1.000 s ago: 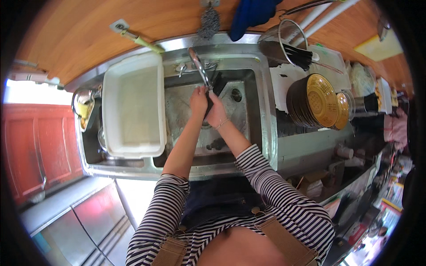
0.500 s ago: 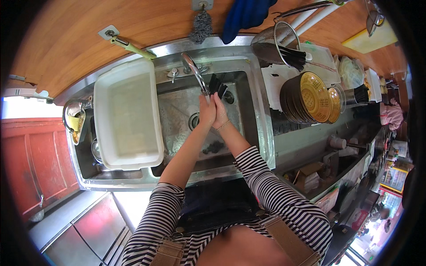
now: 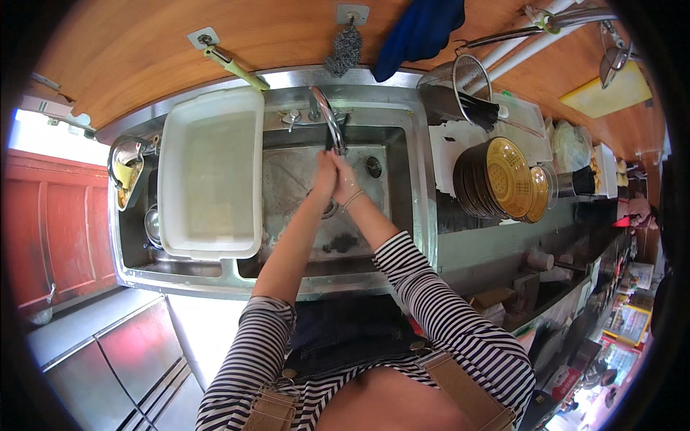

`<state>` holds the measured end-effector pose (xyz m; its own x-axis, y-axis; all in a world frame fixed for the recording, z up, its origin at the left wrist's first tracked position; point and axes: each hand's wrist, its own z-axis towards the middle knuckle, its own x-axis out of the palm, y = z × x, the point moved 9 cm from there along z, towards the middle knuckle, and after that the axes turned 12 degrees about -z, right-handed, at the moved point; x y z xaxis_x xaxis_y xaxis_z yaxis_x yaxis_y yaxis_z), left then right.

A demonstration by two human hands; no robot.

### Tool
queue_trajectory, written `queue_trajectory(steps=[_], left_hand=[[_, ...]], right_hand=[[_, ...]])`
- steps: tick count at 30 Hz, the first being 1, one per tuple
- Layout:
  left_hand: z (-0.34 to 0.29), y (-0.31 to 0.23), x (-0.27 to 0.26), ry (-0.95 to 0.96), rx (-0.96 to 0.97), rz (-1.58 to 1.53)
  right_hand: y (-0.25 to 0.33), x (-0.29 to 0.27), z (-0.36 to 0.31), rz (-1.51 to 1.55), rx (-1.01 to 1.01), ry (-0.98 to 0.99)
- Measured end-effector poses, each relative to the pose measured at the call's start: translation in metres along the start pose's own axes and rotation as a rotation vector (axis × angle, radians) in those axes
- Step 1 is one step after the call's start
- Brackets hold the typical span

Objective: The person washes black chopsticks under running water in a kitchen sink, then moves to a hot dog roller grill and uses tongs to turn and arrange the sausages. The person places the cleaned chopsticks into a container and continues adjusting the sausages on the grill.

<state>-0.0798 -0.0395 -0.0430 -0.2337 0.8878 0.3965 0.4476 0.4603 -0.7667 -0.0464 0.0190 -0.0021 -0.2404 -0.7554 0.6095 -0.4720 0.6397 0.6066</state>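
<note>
The left hand (image 3: 325, 173) is pressing against the right hand (image 3: 345, 179) just below the spout of the tap (image 3: 328, 111), and together they are gripping a dark bundle (image 3: 329, 141) that is pointing to twelve o'clock from their fingertips. Compared with half a second ago, the bundle is showing far less: its ends are no longer fanning out toward one o'clock past the fingers but are appearing as a narrow strip close by the spout. That is suggesting the handling is continuing at the tap, with nothing being set down; whether water is running, I cannot tell. The left forearm (image 3: 295, 243) is reaching in from seven o'clock and the right forearm (image 3: 374, 219) from five, the wrists converging over the sink basin (image 3: 287, 165). The fingers are folding together, their exact overlap staying unclear. A white tub (image 3: 256, 172) is sitting at nine o'clock, while stacked yellow bowls (image 3: 510, 176) are leaning at three
</note>
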Motion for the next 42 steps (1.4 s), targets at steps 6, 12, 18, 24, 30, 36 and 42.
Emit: queue_trajectory(steps=[6, 12, 18, 24, 30, 36, 42], left_hand=[[0.021, 0.021, -0.004, -0.031, -0.04, -0.015], [0.007, 0.01, 0.003, -0.027, 0.025, 0.111], [-0.009, 0.016, 0.021, 0.06, 0.189, 0.273], [-0.005, 0.014, 0.016, 0.002, -0.067, 0.281], [-0.046, 0.018, 0.047, 0.232, -0.2, 0.168], [0.008, 0.048, 0.034, -0.078, -0.42, -0.091], [0.016, 0.074, 0.062, -0.121, -0.575, -0.155]], right_hand=[[0.014, 0.0, -0.003, 0.108, 0.0, 0.043], [0.01, -0.007, -0.013, 0.046, 0.024, -0.017], [0.003, -0.002, -0.006, 0.085, 0.042, 0.056], [-0.013, -0.016, 0.027, 0.042, -0.03, 0.084], [-0.021, -0.104, 0.05, 0.212, 0.002, -0.452], [0.002, -0.135, 0.003, 0.021, -0.127, -0.707], [-0.006, -0.125, -0.016, 0.242, -0.013, -0.637]])
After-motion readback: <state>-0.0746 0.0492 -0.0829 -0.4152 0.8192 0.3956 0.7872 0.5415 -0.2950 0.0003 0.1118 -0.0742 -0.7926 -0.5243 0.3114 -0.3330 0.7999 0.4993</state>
